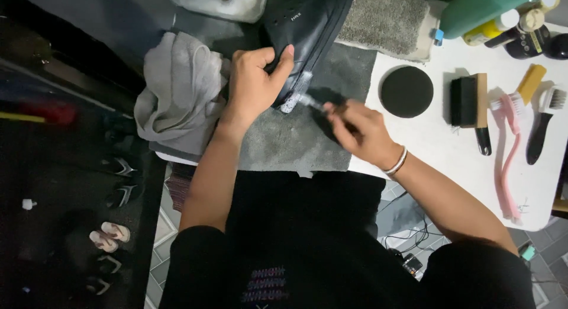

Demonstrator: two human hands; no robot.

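One dark shoe (pixel 307 31) on grey mat (pixel 284 143), long axis running away, heel end nearest. Left hand (pixel 254 84) fingers clamped on heel; right hand (pixel 361 131) fingers closed around one small brush (pixel 310 101). Four brushes (pixel 467 102) lying on white surface (pixel 438 149).

Smooth dark leather shoe (pixel 307 25) on rough grey cloth mat (pixel 296 137).

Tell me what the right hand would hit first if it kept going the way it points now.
The right hand points up and left, holding a small brush at the dark shoe. The foamy edge of the shoe's sole is first in that line, and the bristles seem to touch it already, though blur hides the exact contact.
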